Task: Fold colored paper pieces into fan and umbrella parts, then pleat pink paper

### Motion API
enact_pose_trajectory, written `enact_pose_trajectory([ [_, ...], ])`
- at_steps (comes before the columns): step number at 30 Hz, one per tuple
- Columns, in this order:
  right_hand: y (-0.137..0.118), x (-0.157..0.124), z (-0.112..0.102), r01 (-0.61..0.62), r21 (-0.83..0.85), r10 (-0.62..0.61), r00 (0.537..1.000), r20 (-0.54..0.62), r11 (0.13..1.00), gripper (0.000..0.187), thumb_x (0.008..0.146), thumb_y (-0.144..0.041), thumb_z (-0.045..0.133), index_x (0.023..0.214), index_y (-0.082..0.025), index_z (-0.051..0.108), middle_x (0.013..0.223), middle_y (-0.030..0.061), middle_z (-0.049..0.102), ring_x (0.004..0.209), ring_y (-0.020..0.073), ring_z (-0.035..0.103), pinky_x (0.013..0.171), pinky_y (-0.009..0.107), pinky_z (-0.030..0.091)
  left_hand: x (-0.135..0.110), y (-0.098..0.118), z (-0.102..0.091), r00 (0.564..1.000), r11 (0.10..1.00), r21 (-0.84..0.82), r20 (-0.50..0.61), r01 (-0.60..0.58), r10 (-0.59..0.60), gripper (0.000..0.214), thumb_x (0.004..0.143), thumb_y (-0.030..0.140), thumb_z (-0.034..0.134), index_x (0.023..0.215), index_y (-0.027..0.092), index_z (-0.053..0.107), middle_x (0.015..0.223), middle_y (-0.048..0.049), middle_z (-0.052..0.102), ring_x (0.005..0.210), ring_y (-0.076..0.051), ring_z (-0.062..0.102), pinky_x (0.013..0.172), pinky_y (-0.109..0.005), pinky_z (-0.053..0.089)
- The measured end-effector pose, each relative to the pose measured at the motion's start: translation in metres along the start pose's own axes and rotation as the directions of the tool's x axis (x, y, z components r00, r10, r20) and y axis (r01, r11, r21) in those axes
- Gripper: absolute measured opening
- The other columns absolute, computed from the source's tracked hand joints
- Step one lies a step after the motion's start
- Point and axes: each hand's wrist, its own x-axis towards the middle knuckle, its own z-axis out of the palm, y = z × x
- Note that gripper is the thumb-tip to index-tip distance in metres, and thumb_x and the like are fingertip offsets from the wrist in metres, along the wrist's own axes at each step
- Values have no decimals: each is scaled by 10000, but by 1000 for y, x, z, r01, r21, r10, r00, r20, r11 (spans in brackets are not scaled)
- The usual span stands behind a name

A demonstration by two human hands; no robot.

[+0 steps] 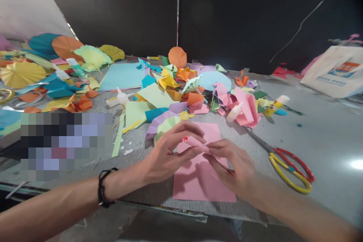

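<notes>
A small roll of pink paper (193,142) is held between my two hands, its open spiral end pointing up and left. My left hand (172,149) curves round the left part of the roll, thumb below and fingers above. At the roll's right end, my right hand (231,162) pinches it between thumb and fingers. Beneath both hands a flat pink paper sheet (202,185) lies on the grey table. Scissors (283,162) with one red and one yellow handle rest to the right of my right hand. A purple and green pleated paper piece (163,123) lies beyond my left hand.
Folded coloured paper covers the table's back, with a white glue bottle (122,97) and a yellow glue stick (276,106) among it. Paper fans (24,73) are heaped at the far left. A white bag (334,72) stands at right. The table's front edge (159,208) is close.
</notes>
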Motion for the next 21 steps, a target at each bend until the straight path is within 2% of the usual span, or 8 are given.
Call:
enact_pose_trajectory([
  [2, 2, -2, 2, 36, -26, -36, 999, 16, 999, 208, 971, -47, 667, 1110, -197, 628, 1050, 86, 754, 955, 215, 739, 794, 350, 608, 0, 2, 0, 996, 997, 35, 64, -66, 64, 194, 996, 92, 624, 1135, 155, 745, 1159, -116, 728, 1142, -208, 686, 1018, -369, 561],
  [4, 2, -3, 1, 60, -39, -59, 998, 36, 997, 214, 974, -47, 667, 1134, -184, 633, 1053, 92, 758, 986, 222, 736, 847, 369, 611, -2, 2, 1, 992, 996, 49, 107, -74, 69, 237, 1025, 91, 560, 1214, 153, 689, 1148, -122, 747, 1096, -202, 710, 976, -365, 585],
  [7, 1, 0, -4, 86, -44, -83, 994, 64, 995, 265, 977, -29, 658, 1206, -159, 639, 1106, 105, 764, 1068, 226, 726, 936, 388, 600, -6, 2, -1, 988, 979, 146, 85, -139, 128, 229, 1047, 113, 511, 1232, 166, 634, 1160, -131, 746, 1075, -208, 720, 945, -365, 597],
  [9, 0, 4, -11, 109, -64, -104, 992, 76, 992, 284, 972, -7, 650, 1221, -143, 646, 1158, 118, 757, 1107, 225, 717, 963, 383, 591, -8, 2, -5, 979, 952, 230, 73, -200, 188, 248, 1052, 109, 483, 1264, 182, 588, 1145, -119, 738, 1064, -204, 715, 943, -361, 592],
  [14, -11, 15, -40, 143, -110, -129, 984, 123, 984, 283, 959, 26, 637, 1198, -124, 663, 1176, 114, 741, 1117, 205, 699, 971, 338, 575, -11, 14, -19, 967, 870, 429, 171, -243, 186, 435, 1062, 88, 378, 1492, 152, 388, 1120, -110, 678, 956, -168, 668, 892, -324, 579],
  [18, -30, 30, -62, 165, -131, -135, 968, 210, 978, 268, 997, -17, 610, 1224, -151, 660, 1156, 61, 743, 1131, 150, 689, 1015, 251, 532, -9, 25, -21, 953, 834, 492, 277, -249, 121, 425, 1041, 76, 364, 1461, 131, 402, 955, -58, 703, 857, -158, 679, 837, -277, 568],
  [21, -41, 41, -67, 162, -138, -131, 969, 211, 977, 253, 1006, -32, 608, 1199, -183, 670, 1104, 17, 749, 1083, 117, 699, 1007, 207, 515, -7, 27, -18, 922, 838, 441, 349, -321, 169, 404, 1014, 75, 383, 1412, 126, 431, 913, -50, 724, 770, -152, 683, 740, -242, 549],
])
